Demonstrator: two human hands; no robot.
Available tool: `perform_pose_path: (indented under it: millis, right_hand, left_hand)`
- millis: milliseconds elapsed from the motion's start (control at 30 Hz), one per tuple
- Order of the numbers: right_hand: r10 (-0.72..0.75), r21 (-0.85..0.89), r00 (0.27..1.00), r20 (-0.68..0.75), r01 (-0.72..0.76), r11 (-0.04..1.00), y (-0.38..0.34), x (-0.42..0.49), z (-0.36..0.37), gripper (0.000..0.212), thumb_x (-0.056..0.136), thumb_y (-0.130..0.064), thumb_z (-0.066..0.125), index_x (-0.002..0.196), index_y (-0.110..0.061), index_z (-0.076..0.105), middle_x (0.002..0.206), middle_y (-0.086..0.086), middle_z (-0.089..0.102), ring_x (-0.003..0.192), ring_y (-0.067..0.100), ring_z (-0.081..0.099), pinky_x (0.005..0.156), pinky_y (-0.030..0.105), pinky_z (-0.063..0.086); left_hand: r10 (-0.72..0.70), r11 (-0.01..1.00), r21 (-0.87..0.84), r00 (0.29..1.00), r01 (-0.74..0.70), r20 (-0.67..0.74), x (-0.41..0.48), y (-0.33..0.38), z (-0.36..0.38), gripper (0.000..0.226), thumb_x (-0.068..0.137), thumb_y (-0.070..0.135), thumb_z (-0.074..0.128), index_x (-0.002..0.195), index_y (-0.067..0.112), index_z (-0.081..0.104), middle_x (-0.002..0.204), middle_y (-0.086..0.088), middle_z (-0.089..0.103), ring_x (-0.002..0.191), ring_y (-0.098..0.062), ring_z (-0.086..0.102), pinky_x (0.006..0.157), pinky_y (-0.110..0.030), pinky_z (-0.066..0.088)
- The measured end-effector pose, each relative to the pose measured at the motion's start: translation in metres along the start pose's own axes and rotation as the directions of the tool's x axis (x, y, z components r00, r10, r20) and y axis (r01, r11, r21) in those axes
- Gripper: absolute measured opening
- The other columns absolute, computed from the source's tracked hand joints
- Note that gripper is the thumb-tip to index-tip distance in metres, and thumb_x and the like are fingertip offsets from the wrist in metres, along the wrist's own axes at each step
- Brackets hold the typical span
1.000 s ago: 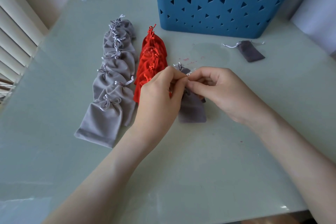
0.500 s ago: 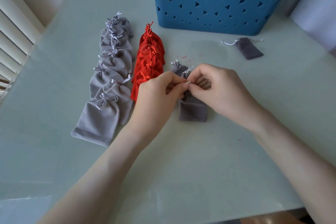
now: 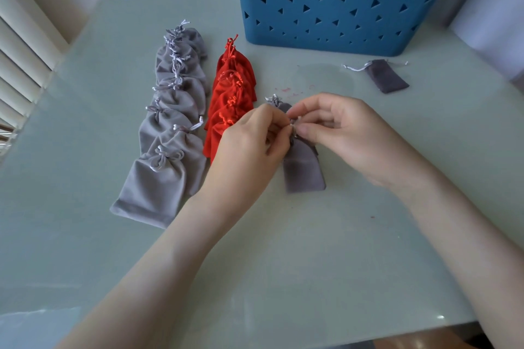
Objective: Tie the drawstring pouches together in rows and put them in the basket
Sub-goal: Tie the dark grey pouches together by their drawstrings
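L hand [image 3: 249,147] & R hand [image 3: 343,127] meet fingertip-to-fingertip, both pinching drawstring [image 3: 293,123].

Basket [image 3: 340,3] behind pouch rows [image 3: 175,122], all on table [image 3: 283,263]

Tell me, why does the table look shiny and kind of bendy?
Head view: the glossy table mirrors soft daylight, with one tiny bright glint near its front right edge; head view: the wide lens curves the table edges and blinds; the left hand and right hand, pinching a drawstring, look sharp.
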State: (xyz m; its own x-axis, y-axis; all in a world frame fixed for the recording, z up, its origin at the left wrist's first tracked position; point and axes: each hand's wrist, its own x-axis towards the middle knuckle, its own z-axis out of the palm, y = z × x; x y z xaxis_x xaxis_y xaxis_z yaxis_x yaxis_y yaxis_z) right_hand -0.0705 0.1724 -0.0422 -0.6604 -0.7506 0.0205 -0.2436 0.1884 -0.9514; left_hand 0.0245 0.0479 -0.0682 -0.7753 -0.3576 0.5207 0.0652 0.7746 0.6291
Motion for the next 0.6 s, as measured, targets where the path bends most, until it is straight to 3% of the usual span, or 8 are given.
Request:
perform_pose_path:
  millis: [133, 267, 400, 500, 600]
  right_hand:
    - [0.025, 0.03, 0.999, 0.042, -0.027, 0.999, -0.003, -0.002, 0.0, 0.021, 0.09, -0.001, 0.06, 0.09, -0.02, 0.068, 0.092, 0.009, 0.072, 0.085, 0.014, 0.065, 0.088, 0.034, 0.052]
    - [0.011, -0.062, 0.999, 0.031, -0.009, 0.998, -0.003, -0.003, 0.001, 0.025, 0.089, 0.0, 0.059, 0.09, -0.022, 0.07, 0.091, 0.006, 0.072, 0.083, 0.011, 0.064, 0.088, 0.03, 0.051]
    - [0.027, -0.114, 1.0, 0.005, -0.026, 0.993, -0.001, -0.004, 0.002, 0.034, 0.085, 0.002, 0.058, 0.079, -0.029, 0.071, 0.078, -0.005, 0.072, 0.075, 0.004, 0.062, 0.082, 0.026, 0.051]
    - [0.064, -0.017, 0.997, 0.035, -0.063, 0.998, -0.003, -0.004, -0.002, 0.035, 0.086, 0.006, 0.056, 0.078, -0.024, 0.072, 0.069, -0.006, 0.07, 0.068, 0.003, 0.061, 0.071, 0.017, 0.05]
    - [0.123, 0.152, 0.986, 0.109, -0.139, 0.979, -0.005, -0.003, -0.01, 0.018, 0.087, 0.003, 0.058, 0.084, -0.01, 0.071, 0.073, 0.005, 0.067, 0.071, 0.013, 0.059, 0.068, 0.019, 0.049]
  left_hand:
    - [0.118, 0.992, 0.054, 0.993, -0.118, -0.01, -0.002, -0.003, 0.001, 0.013, 0.086, 0.013, 0.055, 0.088, 0.002, 0.061, 0.082, -0.002, 0.061, 0.072, -0.007, 0.052, 0.065, -0.015, 0.042]
    - [0.201, 0.972, 0.131, 0.98, -0.197, -0.013, -0.002, -0.005, 0.003, 0.013, 0.086, 0.009, 0.053, 0.086, -0.001, 0.061, 0.078, -0.009, 0.059, 0.071, -0.012, 0.047, 0.065, -0.016, 0.036]
    - [0.309, 0.932, 0.185, 0.95, -0.31, 0.039, 0.001, -0.006, 0.004, 0.016, 0.088, 0.007, 0.049, 0.083, -0.004, 0.059, 0.072, -0.013, 0.054, 0.069, -0.018, 0.042, 0.066, -0.025, 0.036]
    - [0.378, 0.898, 0.211, 0.923, -0.385, 0.075, 0.003, -0.006, 0.004, 0.015, 0.09, 0.006, 0.048, 0.085, -0.003, 0.059, 0.072, -0.013, 0.053, 0.07, -0.021, 0.042, 0.065, -0.033, 0.039]
    - [0.449, 0.853, 0.247, 0.888, -0.459, 0.099, 0.003, -0.006, -0.001, 0.012, 0.091, 0.002, 0.051, 0.086, -0.002, 0.061, 0.072, -0.013, 0.052, 0.067, -0.025, 0.043, 0.063, -0.039, 0.04]
